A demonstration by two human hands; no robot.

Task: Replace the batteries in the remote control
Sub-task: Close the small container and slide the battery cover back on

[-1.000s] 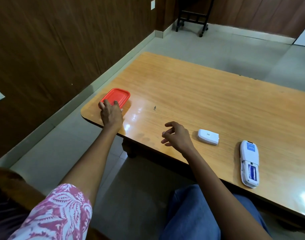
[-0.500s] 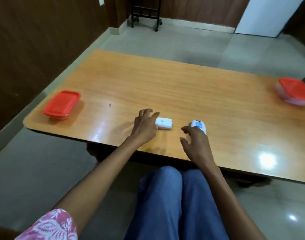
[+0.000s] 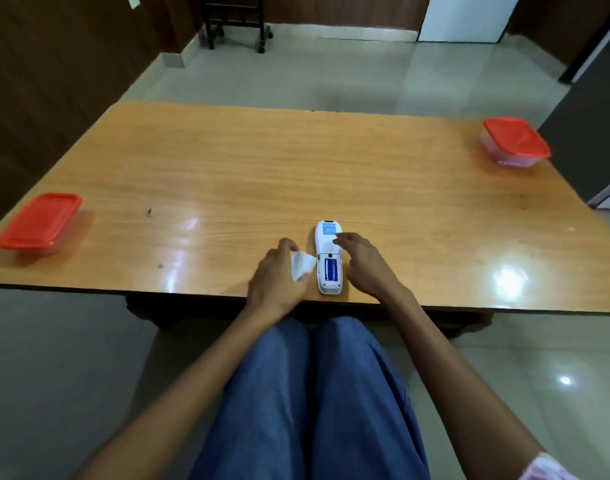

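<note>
Left hand (image 3: 277, 277) pinches battery cover (image 3: 301, 266); right hand (image 3: 360, 263) rests loosely, fingers apart, on remote (image 3: 327, 258) — batteries seated. Risk: cover misaligned, tabs jam — remote skids off near edge.

Counts on one table (image 3: 227, 161)

Two hands: left grip (image 3: 275, 278), right grip (image 3: 364, 263). One white remote control (image 3: 327, 244), one white battery cover (image 3: 301, 266), two red-lidded containers, left (image 3: 40, 221) and right (image 3: 514, 142); blue batteries (image 3: 331, 269), number unclear.
</note>
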